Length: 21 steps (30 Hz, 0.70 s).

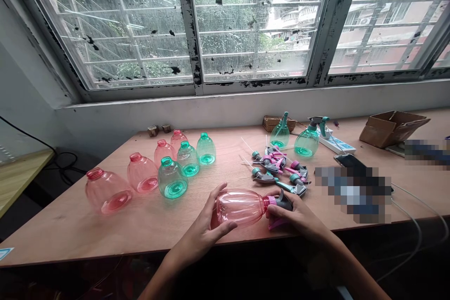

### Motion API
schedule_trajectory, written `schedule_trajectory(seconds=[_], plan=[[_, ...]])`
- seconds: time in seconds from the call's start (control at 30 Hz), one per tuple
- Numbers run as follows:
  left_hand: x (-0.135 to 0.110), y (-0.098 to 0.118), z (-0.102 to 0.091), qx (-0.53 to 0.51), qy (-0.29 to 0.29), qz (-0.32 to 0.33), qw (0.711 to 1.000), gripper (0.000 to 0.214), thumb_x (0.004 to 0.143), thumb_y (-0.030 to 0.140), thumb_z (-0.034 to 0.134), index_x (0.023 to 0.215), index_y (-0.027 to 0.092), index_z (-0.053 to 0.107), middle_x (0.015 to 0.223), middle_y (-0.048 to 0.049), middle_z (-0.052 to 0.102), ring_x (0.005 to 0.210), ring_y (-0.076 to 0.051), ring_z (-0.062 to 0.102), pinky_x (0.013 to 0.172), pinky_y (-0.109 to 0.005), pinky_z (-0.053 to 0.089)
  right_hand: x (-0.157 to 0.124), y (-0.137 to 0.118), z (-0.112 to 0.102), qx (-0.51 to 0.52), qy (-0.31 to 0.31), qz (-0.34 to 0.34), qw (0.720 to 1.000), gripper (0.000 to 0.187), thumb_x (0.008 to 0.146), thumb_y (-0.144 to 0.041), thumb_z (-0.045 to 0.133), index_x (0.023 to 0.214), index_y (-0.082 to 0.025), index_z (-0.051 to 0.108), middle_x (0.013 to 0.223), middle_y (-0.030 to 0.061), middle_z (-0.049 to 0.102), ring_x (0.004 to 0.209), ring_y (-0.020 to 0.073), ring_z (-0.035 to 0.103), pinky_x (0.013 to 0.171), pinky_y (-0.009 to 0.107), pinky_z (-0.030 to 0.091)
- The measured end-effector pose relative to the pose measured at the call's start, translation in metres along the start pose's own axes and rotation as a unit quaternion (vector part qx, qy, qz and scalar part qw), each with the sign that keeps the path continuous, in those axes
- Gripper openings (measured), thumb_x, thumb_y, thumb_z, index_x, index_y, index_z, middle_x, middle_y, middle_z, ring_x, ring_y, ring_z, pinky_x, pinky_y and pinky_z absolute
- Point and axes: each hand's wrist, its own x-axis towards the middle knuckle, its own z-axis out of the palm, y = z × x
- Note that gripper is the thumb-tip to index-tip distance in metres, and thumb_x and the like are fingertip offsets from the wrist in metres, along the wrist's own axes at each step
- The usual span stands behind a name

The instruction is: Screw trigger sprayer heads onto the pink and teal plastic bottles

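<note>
A clear pink spray bottle [241, 207] lies on its side between my hands, over the table's front edge. My left hand [213, 225] is wrapped round its base end. At the neck, my right hand [293, 211] grips the black and pink spray head [282, 200], whose pink collar sits against the bottle mouth; how far it is threaded I cannot tell. Just behind lies a heap of loose spray heads [277, 166] in pink, teal and grey, with thin tubes sticking out. To the left stand open pink bottles [142, 173] and open green bottles [172, 179].
Two green bottles with spray heads [306, 143] stand at the back beside a white power strip [335, 143] and a small brown basket [269, 123]. An open cardboard box [390, 129] and a phone [355, 164] are on the right. White cables [418, 215] hang over the front edge.
</note>
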Motion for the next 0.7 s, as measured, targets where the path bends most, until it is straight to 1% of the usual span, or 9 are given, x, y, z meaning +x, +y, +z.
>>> schedule_trajectory(seconds=[0.3, 0.43, 0.6, 0.7], plan=[[0.0, 0.0007, -0.0002, 0.004, -0.002, 0.005, 1.0, 0.07, 0.09, 0.039, 0.065, 0.15, 0.029, 0.031, 0.158, -0.0072, 0.031, 0.147, -0.031, 0.026, 0.122, -0.044, 0.021, -0.0003, 0.0004, 0.0001, -0.001, 0.0, -0.004, 1.0, 0.039, 0.084, -0.045, 0.075, 0.107, -0.018, 0.058, 0.077, 0.0024, 0.073, 0.074, 0.0206, 0.07, 0.072, 0.037, 0.06], [-0.0001, 0.002, -0.0003, 0.009, -0.007, 0.007, 1.0, 0.068, 0.091, 0.038, 0.065, 0.149, 0.029, 0.03, 0.158, -0.006, 0.03, 0.146, -0.028, 0.027, 0.122, -0.042, 0.021, -0.0001, -0.0004, 0.001, -0.002, -0.001, -0.005, 1.0, 0.038, 0.084, -0.044, 0.075, 0.106, -0.017, 0.058, 0.077, 0.0025, 0.073, 0.072, 0.0197, 0.069, 0.072, 0.036, 0.06], [-0.0001, 0.0015, -0.0006, 0.012, -0.013, 0.003, 1.0, 0.066, 0.092, 0.039, 0.064, 0.149, 0.03, 0.03, 0.157, -0.0046, 0.032, 0.145, -0.026, 0.029, 0.121, -0.04, 0.024, -0.0003, -0.0017, 0.0022, 0.013, -0.001, 0.002, 1.0, 0.04, 0.083, -0.044, 0.076, 0.106, -0.017, 0.057, 0.076, 0.0024, 0.073, 0.072, 0.0197, 0.069, 0.07, 0.037, 0.061], [-0.0002, 0.0005, -0.001, 0.016, -0.013, 0.006, 1.0, 0.066, 0.092, 0.04, 0.064, 0.148, 0.03, 0.03, 0.157, -0.0045, 0.033, 0.145, -0.026, 0.03, 0.121, -0.039, 0.025, -0.0008, -0.0025, 0.0018, 0.004, 0.004, -0.001, 1.0, 0.039, 0.083, -0.043, 0.076, 0.106, -0.017, 0.058, 0.076, 0.0024, 0.073, 0.071, 0.019, 0.069, 0.07, 0.035, 0.06]])
